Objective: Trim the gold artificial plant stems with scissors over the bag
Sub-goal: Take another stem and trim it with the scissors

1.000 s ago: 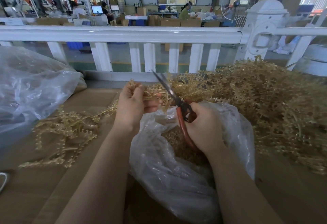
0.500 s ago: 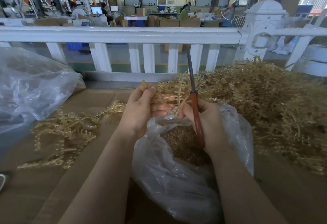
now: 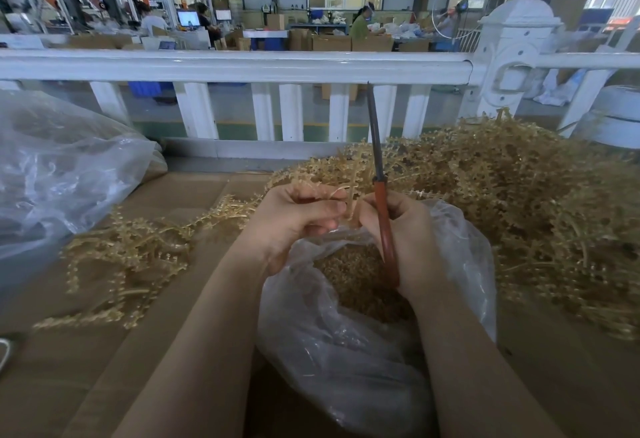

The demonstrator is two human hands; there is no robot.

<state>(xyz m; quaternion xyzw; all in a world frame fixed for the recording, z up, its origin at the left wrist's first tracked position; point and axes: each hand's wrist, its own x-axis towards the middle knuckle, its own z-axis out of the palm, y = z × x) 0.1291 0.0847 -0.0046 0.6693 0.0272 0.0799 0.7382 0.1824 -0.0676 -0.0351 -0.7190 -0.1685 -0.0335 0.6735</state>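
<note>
Gold stem point(image 3: 349, 195) pinched between both hands at frame centre, directly above open clear bag point(image 3: 460, 264) of gold trimmings. Left hand point(image 3: 294, 219) grip closed on stem. Right hand point(image 3: 408, 237) grip closed on scissors point(image 3: 381, 195) with red handles, blades shut and pointing straight up. Large heap of gold stems point(image 3: 519, 202) at right; smaller loose scatter point(image 3: 138, 257) at left on cardboard-covered tabletop point(image 3: 69, 368). White railing point(image 3: 242, 65) behind.
</note>
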